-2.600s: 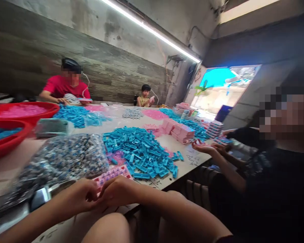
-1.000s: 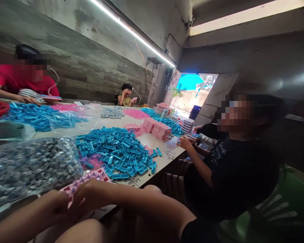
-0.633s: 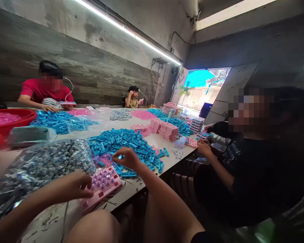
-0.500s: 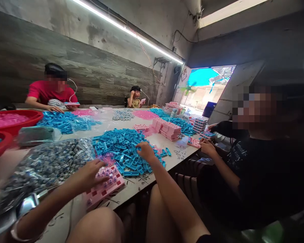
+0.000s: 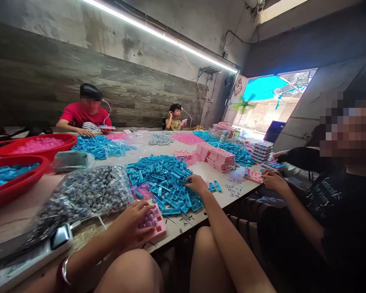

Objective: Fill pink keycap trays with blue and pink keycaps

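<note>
One pink tray [image 5: 161, 228] under the left grip [image 5: 134, 223], which lies spread wide across it; one heap of blue pieces [image 5: 161, 179] at the right grip [image 5: 197, 184], its hold indiscernible; one pink stack [image 5: 220, 158] beyond the right grip.

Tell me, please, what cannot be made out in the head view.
In the head view:
What the right hand may grip among the blue pieces: hidden by the hand itself.
Part of the pink tray: covered by the left hand.
The nearer red tub: cut off by the left edge.
Writing on the table: too small.
</note>
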Tool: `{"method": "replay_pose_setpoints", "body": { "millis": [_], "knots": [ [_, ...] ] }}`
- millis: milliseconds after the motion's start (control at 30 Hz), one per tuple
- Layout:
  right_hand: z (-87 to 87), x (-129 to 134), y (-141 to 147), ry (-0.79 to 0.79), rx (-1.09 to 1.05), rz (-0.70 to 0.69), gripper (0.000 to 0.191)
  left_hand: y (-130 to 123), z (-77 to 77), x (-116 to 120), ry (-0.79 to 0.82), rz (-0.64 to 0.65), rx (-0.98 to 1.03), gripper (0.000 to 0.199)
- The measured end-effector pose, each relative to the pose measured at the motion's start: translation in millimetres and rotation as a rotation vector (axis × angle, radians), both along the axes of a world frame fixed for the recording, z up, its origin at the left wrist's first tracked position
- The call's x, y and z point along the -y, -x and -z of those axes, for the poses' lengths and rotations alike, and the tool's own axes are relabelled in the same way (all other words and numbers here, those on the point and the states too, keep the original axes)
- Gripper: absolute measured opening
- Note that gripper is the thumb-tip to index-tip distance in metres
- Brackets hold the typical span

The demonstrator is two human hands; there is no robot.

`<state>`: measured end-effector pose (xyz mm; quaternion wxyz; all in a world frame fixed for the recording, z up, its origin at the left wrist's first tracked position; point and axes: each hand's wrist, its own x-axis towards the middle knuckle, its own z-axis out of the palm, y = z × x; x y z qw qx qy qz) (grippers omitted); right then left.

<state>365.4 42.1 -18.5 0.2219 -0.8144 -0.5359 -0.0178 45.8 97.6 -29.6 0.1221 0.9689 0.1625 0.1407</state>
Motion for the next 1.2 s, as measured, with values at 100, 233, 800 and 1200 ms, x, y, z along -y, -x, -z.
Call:
{"method": "replay_pose_setpoints", "body": {
  "millis": [100,233,800,1200],
  "knots": [
    [0.4,-0.7,1.5,-0.020,0.000,-0.015,0.013,0.5,3.0,-0.3,0.001,0.010,0.008,0.056],
    [-0.1,-0.4,2.7,-0.081,-0.011,-0.063,0.013,1.4,6.6,-2.2,-0.001,0.006,0.003,0.059],
    [-5.1,-23.0,71.2,-0.189,-0.157,-0.491,0.034,2.9,-0.3,-17.8,-0.113,-0.116,-0.044,0.079],
    [7.8,-39.3,99.7,-0.040,-0.022,-0.531,0.032,3.0,-1.1,-34.1,-0.105,-0.200,0.137,0.025]
  ]
}}
